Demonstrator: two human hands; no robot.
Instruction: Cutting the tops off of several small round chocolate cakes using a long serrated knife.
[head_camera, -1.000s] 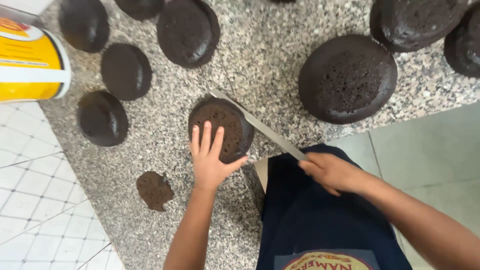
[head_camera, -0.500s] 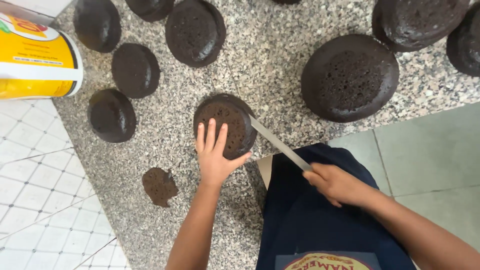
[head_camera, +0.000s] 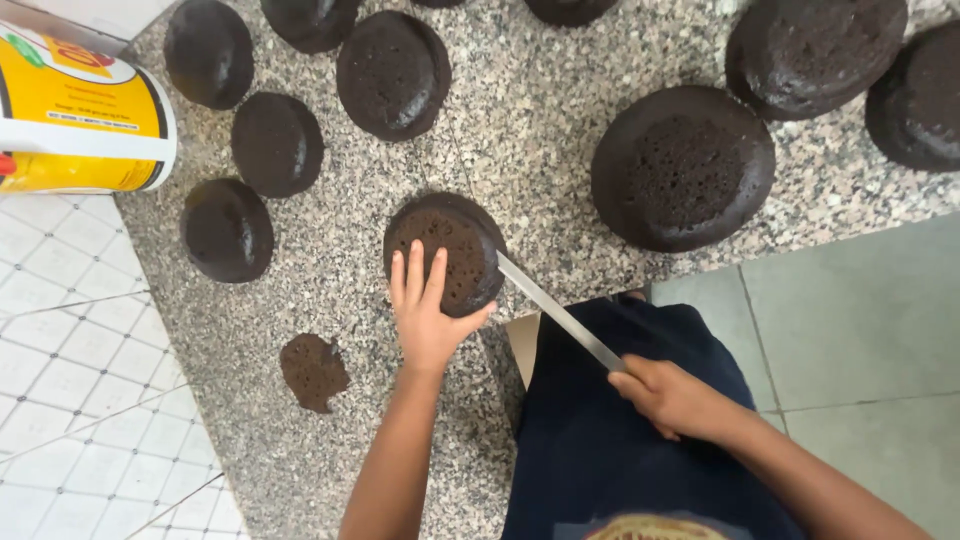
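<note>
Upper left of the frame: a yellow-and-white tub (head_camera: 85, 110) lies on its side at the edge of the speckled granite counter (head_camera: 560, 130). Right of it, four small dark round cakes (head_camera: 277, 143) sit apart from one another; a thin cut slice (head_camera: 313, 371) lies lower left, alone. Centre: the left hand (head_camera: 428, 318) rests flat, fingers spread, on top of a small chocolate cake (head_camera: 446, 250) — pressing on it, not closed round it. A long knife (head_camera: 558, 312) runs from that cake's right side down to the right hand (head_camera: 672, 396), which is clenched on the handle at lower centre-right. The blade meets the cake's edge. Upper right: three large dark cakes (head_camera: 683, 165) — near one another.
</note>
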